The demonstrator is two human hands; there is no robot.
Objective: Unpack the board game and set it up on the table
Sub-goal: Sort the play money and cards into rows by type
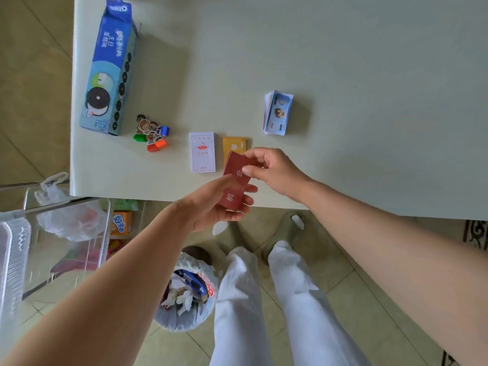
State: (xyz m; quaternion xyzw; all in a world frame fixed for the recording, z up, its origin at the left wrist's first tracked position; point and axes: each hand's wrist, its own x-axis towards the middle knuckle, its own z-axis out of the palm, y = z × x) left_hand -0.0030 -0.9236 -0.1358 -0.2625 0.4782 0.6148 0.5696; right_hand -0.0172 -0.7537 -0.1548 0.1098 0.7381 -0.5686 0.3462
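Both hands hold a stack of red cards (235, 180) over the table's near edge. My left hand (211, 204) grips the lower end from below; my right hand (269, 167) pinches the upper end. Just behind it on the table (343, 62) lie a yellow card stack (233, 145), partly hidden by the red cards, and a white card stack (202, 151). A bundle of play money (277, 112) lies farther right. Cardboard character pieces with green, blue and orange stands (151, 133) sit to the left.
A blue Oreo box (111, 67) lies along the table's left edge. Below the table stand a lined waste bin (187, 294) with wrappers and a clear rack (52, 233) holding plastic bags. My legs and slippers are beneath the table edge.
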